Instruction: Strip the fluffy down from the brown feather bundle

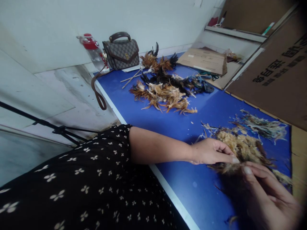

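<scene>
Two hands show at lower right: the left hand (211,151) and the right hand (268,195). The blue bench (168,127) carries three feather heaps: one brown heap (165,94), one pale heap (242,147), one greenish heap (263,126). At upper left stand one handbag (121,51) and one bottle (93,51).

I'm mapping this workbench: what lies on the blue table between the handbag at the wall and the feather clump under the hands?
In the head view, a pile of brown and black feathers with thin sticks, then bare blue table.
</scene>
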Demonstrator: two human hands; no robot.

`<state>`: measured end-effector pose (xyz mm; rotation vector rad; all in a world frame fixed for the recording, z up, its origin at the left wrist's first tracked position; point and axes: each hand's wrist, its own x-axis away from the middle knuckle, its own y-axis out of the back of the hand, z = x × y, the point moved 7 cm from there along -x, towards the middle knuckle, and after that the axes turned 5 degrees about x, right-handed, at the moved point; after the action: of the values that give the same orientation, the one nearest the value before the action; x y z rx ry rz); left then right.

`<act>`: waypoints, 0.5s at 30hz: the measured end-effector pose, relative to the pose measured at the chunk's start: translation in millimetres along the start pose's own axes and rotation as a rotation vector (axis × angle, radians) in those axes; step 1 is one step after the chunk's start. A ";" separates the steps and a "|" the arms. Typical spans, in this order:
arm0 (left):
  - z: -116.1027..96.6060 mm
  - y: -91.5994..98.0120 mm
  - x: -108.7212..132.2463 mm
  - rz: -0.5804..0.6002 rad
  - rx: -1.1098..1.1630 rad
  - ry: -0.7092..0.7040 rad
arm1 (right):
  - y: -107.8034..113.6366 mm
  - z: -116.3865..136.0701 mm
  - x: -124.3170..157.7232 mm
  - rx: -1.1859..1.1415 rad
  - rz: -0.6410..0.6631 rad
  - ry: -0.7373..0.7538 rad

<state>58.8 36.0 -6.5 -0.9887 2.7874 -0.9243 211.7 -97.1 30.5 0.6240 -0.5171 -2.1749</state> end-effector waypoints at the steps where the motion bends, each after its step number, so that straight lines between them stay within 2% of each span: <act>1: 0.0 -0.6 -0.1 -0.005 0.013 0.009 | -0.9 -0.2 -0.9 0.006 -0.004 0.011; 6: 0.9 -5.0 3.3 0.002 0.078 0.053 | -6.5 10.3 -1.0 0.008 -0.024 0.064; 15: 8.7 -9.9 3.2 0.151 0.159 0.156 | -9.3 7.8 3.5 -0.025 -0.046 0.028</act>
<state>63.7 23.4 -7.7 -0.7032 2.8078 -1.2261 199.7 -93.1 30.7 0.6577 -0.4642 -2.2095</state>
